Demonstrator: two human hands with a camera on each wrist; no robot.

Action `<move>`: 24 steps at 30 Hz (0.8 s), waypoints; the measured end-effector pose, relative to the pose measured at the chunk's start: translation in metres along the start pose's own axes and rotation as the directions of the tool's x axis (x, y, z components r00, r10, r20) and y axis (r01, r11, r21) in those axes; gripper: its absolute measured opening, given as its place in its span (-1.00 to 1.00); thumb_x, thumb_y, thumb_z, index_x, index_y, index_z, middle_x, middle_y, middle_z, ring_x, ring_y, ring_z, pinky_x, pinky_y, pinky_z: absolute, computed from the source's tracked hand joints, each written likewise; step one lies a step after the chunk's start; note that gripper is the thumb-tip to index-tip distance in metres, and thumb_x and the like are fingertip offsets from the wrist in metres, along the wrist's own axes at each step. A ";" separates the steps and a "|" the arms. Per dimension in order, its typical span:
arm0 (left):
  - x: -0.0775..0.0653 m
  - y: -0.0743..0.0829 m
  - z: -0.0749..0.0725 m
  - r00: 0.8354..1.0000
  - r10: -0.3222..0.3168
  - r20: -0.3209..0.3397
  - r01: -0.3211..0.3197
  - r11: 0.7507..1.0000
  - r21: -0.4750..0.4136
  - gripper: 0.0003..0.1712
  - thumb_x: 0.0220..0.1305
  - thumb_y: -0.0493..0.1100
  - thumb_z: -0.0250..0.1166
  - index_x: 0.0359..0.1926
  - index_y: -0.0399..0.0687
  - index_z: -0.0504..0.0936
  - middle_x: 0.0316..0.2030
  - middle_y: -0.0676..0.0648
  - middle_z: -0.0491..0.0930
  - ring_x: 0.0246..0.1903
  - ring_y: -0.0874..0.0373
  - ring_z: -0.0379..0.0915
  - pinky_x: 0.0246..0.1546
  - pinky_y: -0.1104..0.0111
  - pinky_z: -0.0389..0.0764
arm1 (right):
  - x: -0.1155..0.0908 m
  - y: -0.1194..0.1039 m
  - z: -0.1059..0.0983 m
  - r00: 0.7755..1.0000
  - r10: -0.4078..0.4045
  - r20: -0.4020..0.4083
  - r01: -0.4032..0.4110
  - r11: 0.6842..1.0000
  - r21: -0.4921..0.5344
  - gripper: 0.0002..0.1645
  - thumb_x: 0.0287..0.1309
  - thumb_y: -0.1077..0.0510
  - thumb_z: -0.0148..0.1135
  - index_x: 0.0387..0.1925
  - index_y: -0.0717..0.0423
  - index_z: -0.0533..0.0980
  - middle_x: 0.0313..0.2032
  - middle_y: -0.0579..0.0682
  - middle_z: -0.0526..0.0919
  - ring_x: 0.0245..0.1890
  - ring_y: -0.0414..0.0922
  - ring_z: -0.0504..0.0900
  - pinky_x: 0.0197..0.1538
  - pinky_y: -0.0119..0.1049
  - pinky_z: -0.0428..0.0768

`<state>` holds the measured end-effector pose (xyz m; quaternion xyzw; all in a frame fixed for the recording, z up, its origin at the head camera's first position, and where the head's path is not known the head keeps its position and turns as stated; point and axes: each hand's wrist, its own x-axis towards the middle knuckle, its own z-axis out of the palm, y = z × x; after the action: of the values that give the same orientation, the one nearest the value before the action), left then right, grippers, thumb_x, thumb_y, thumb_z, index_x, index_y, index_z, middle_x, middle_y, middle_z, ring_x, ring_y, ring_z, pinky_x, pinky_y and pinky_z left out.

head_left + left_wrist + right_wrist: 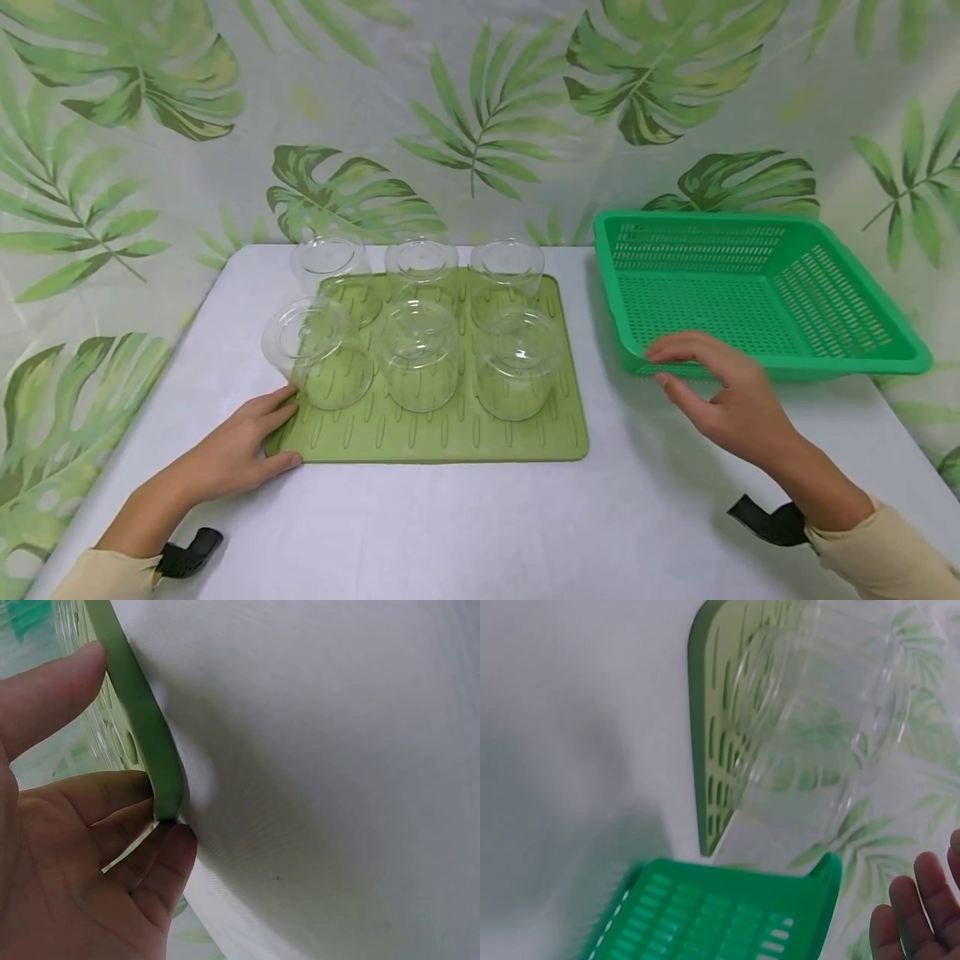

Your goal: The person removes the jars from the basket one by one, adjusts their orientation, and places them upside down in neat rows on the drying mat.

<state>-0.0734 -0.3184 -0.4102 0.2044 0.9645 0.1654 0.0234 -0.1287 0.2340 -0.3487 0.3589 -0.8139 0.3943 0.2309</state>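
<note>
My left hand (238, 446) holds the left front corner of a green ridged drying mat (450, 446). In the left wrist view the thumb (84, 679) lies at one edge of the mat, with the other fingers bent about its corner. Several clear round cups stand on the mat in two rows; the front left cup (333, 379) is close to my left fingertips. My right hand (731, 400) holds nothing. Its fingers are loosely curved in front of the near left corner of a green plastic basket (765, 364), overlapping its rim in the head view.
The perforated basket stands at the right, with no object showing inside it. A white cloth (450, 533) covers the table. Behind rises a hanging sheet (510, 100) with a green leaf print. Black wrist mounts (191, 552) sit beneath both wrists.
</note>
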 end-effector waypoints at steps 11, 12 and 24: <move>0.000 -0.007 -0.009 0.994 -0.050 0.093 0.059 0.993 -0.098 -0.16 0.18 -0.01 0.43 0.28 -0.54 0.39 0.41 -0.43 0.21 0.35 -0.43 0.19 0.31 0.07 0.38 | -0.001 0.005 -0.007 1.000 -0.017 -0.015 0.017 1.000 -0.015 -0.61 -0.24 0.57 0.36 -0.25 0.28 0.64 -0.21 -0.01 0.69 -0.03 -0.41 0.61 0.09 -0.67 0.49; -0.001 -0.009 -0.014 0.990 -0.071 0.125 0.087 0.988 -0.124 -0.16 0.22 0.00 0.40 0.31 -0.51 0.37 0.43 -0.42 0.20 0.36 -0.43 0.18 0.30 0.09 0.40 | 0.000 0.006 -0.008 1.000 -0.024 -0.011 0.024 1.000 -0.018 -0.64 -0.20 0.55 0.36 -0.25 0.30 0.64 -0.21 -0.01 0.69 -0.02 -0.41 0.61 0.09 -0.67 0.49; -0.024 -0.016 -0.108 0.920 -0.373 0.122 0.374 0.927 0.011 -0.21 0.51 0.12 0.03 0.41 -0.48 0.19 0.37 -0.58 0.12 0.17 -0.61 0.24 -0.01 -0.32 0.39 | 0.012 0.011 -0.029 0.995 -0.101 0.016 0.102 0.967 -0.233 -0.31 0.38 -0.26 0.05 -0.17 0.33 0.63 -0.22 0.15 0.68 0.02 -0.39 0.53 0.20 -0.75 0.33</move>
<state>-0.0695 -0.3756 -0.3145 0.0263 0.9815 0.1513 0.1147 -0.1423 0.2568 -0.3290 0.3712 -0.8356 0.2830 0.2897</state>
